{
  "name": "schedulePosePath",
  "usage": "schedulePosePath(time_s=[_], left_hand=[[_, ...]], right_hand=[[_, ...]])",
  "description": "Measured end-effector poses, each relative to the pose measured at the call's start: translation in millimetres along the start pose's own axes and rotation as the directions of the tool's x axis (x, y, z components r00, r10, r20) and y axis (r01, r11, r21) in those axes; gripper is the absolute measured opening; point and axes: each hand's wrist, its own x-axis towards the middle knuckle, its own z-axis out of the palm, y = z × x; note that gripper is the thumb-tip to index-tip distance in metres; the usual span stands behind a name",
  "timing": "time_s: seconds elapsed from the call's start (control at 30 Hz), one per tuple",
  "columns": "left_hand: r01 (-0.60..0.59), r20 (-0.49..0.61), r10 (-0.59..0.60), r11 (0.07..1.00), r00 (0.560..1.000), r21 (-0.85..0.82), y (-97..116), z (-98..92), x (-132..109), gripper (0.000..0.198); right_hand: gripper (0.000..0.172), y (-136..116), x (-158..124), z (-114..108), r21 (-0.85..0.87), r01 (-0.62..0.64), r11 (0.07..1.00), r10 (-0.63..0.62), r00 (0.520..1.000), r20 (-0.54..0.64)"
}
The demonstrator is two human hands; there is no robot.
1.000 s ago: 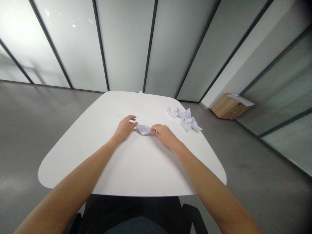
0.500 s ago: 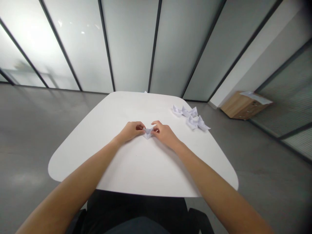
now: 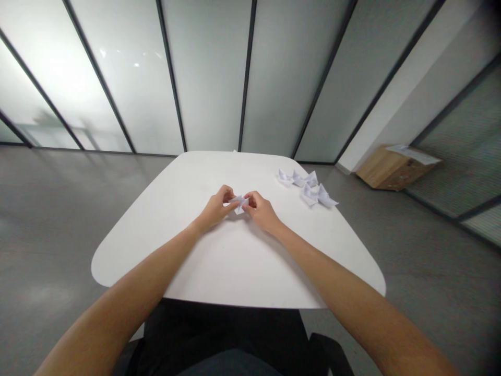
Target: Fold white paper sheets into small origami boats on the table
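A small folded white paper piece (image 3: 240, 206) is held between my two hands over the middle of the table. My left hand (image 3: 219, 206) pinches its left side with thumb and fingers. On the opposite side, my right hand (image 3: 261, 210) grips the right edge, fingers closed on it. The paper has pointed corners, and parts of it are hidden behind my fingertips. Several folded paper boats (image 3: 310, 195) sit in a cluster to the right of my hands.
The white table (image 3: 235, 271) has rounded corners and its near edge is at my lap. A wooden box (image 3: 391, 168) with a paper on top stands on the floor at the right. Frosted glass panels (image 3: 211, 78) rise behind the table.
Both hands have lifted slightly with the folded paper, which now shows a different, more upright shape. My right index finger has come down onto it. The paper boats have stayed put.
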Motion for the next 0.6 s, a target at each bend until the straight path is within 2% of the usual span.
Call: schedulePosePath(time_s=[0.03,0.1,0.2,0.3,0.4,0.5,0.6], left_hand=[[-0.008,-0.021,0.006,0.996,1.0,-0.094,2.9,0.8,1.3,0.034],[-0.003,-0.01,0.0,0.968,1.0,-0.249,8.8,2.1,3.2,0.04],[0.039,0.049,-0.024,0.948,0.998,-0.317,13.7,4.2,3.1,0.054],[0.061,0.013,-0.06,0.974,0.998,-0.216,11.7,7.2,1.3,0.057],[0.04,-0.048,-0.042,0.998,0.998,-0.053,9.0,10.6,0.9,0.04],[0.034,-0.077,-0.028,0.996,0.997,0.084,10.8,13.2,1.7,0.029],[0.044,-0.134,-0.018,0.981,0.991,0.189,15.8,14.9,1.4,0.031]], right_hand=[[0.027,-0.8,1.7,0.5,0.157,-0.042,0.987,0.048,0.998,-0.034],[0.039,-3.4,3.7,1.1,0.442,-0.111,0.89,0.148,0.988,-0.05],[0.05,-8.3,2.4,2.5,0.652,-0.184,0.735,0.242,0.97,0.001],[0.04,-12.2,-0.2,5.5,0.678,-0.234,0.697,0.275,0.96,0.048],[0.028,-16.1,-1.2,7.8,0.619,-0.235,0.749,0.258,0.965,0.055],[0.029,-20.5,-1.5,6.6,0.579,-0.25,0.776,0.242,0.966,0.093],[0.025,-23.6,-1.9,4.0,0.591,-0.297,0.75,0.243,0.955,0.172]])
